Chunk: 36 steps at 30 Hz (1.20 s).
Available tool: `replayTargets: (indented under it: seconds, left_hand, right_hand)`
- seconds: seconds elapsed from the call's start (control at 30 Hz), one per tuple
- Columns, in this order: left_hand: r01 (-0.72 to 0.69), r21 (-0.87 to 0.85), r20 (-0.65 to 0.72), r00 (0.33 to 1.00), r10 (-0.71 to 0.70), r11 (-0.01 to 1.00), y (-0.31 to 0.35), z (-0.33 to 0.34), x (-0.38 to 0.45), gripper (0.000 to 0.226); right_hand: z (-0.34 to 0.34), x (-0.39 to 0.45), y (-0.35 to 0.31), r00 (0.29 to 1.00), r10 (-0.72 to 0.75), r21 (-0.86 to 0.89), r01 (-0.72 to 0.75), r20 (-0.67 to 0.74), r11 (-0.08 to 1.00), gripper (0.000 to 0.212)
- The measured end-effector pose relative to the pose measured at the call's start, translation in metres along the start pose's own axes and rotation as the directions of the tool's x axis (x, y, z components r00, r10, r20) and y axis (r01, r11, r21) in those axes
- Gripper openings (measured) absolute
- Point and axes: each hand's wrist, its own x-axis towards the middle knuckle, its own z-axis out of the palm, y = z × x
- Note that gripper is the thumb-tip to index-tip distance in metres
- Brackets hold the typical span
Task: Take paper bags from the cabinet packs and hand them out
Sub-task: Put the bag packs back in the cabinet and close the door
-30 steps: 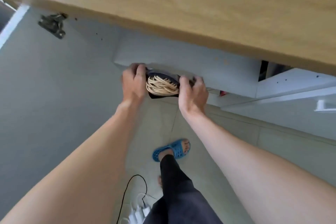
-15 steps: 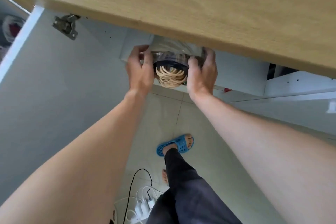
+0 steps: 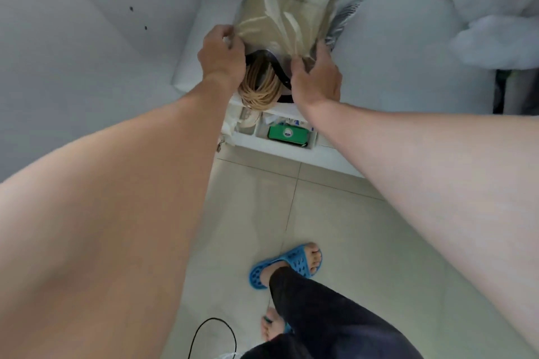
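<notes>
A pack of brown paper bags in clear plastic wrap lies on a white cabinet shelf, its open end towards me. A bundle of tan twine handles hangs out of that end, past a dark rim. My left hand grips the pack's left corner at the opening. On the right corner my right hand holds the plastic edge. Both hands are closed on the wrap.
Below the shelf a white compartment holds a green box and small items. White crumpled plastic fills the right of the shelf. The open cabinet door stands at left. Tiled floor, my blue slipper and a black cable lie below.
The view has dropped below the wooden countertop, so the shelf and the whole pack now show. The pack has come forward with both hands still at its open end.
</notes>
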Motion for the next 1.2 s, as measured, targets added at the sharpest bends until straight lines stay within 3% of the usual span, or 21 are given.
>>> replayTargets:
  seconds: [0.07,0.2,0.3,0.5,0.6,0.73,0.87,1.1,1.2]
  left_hand:
    - [-0.006,0.077,-0.019,1.0,0.007,0.997,0.003,0.0,-0.005,0.036]
    - [0.204,0.17,-0.112,0.976,-0.187,0.964,0.015,-0.016,-0.05,0.055]
    - [0.267,0.22,-0.1,0.963,-0.251,0.938,0.022,-0.041,-0.118,0.054]
    - [0.117,0.109,0.041,0.992,-0.122,0.987,0.071,-0.088,-0.276,0.035]
    - [0.05,0.028,0.075,0.996,-0.052,0.998,0.116,-0.099,-0.328,0.024]
    - [-0.155,-0.022,0.116,0.981,0.156,0.988,0.188,-0.106,-0.36,0.031]
    - [-0.285,-0.07,0.11,0.95,0.291,0.956,0.262,-0.101,-0.363,0.036]
    - [-0.294,-0.125,0.131,0.942,0.309,0.948,0.364,-0.049,-0.315,0.035]
    - [-0.323,-0.082,0.112,0.937,0.33,0.943,0.396,-0.011,-0.283,0.033]
  right_hand:
    - [-0.002,0.003,-0.003,1.0,-0.001,-0.029,0.001,0.006,1.0,0.055]
    - [-0.027,-0.034,-0.003,0.988,0.149,-0.258,-0.131,0.049,0.957,0.064]
    - [-0.069,-0.09,0.0,0.982,0.167,-0.356,-0.127,0.084,0.926,0.057]
    - [-0.191,-0.201,-0.013,0.997,-0.069,-0.27,0.075,0.031,0.96,0.028]
    - [-0.253,-0.231,-0.025,0.988,-0.148,-0.232,0.134,-0.047,0.964,0.032]
    - [-0.33,-0.241,-0.05,0.933,-0.294,-0.211,0.251,-0.206,0.945,0.026]
    - [-0.396,-0.222,-0.066,0.897,-0.26,-0.177,0.209,-0.358,0.962,0.021]
    - [-0.483,-0.132,-0.083,0.859,-0.167,-0.162,0.1,-0.484,0.982,0.014]
    - [-0.508,-0.08,-0.087,0.859,-0.056,-0.196,-0.052,-0.509,0.979,0.032]
